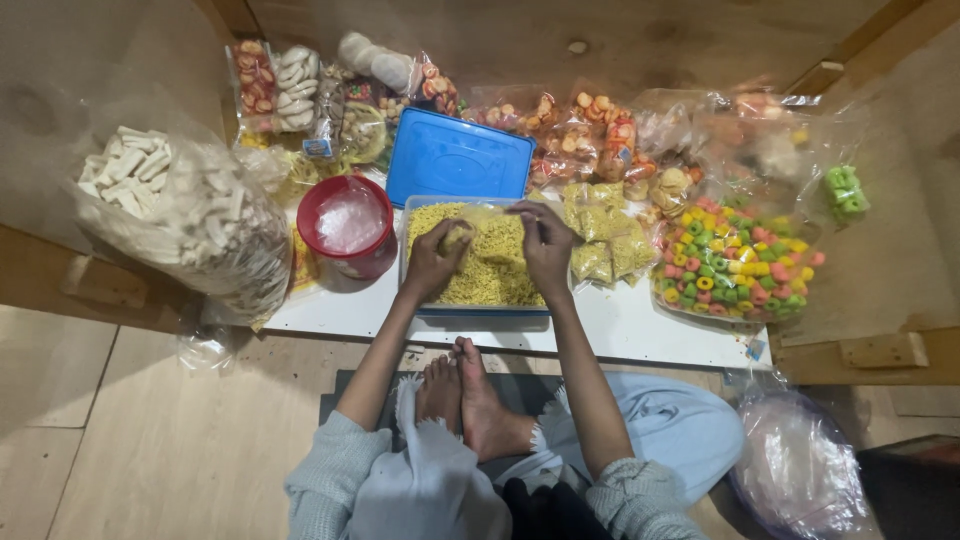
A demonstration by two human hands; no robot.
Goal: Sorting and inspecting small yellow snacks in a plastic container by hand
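I see a glossy blue plastic lid (457, 158) with a smooth face, a shiny red plastic tub (347, 228), and thin clear crinkled plastic bags (215, 235) catching light. The bench (640, 325) looks smooth, matt white; the floor (170, 440) is pale matt wood. My sleeves (325, 480) look like soft grey knit cloth

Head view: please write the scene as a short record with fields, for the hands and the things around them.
left hand: scoops a handful of yellow snack
right hand: pinches a small clear bag open over the box
box: clear, filled with yellow snack
lid: blue, lies behind the box
red tub: left of the box, clear plastic inside
big bag of white sticks: far left
colourful rings: in a clear bag, right
filled small bags: yellow, right of the box
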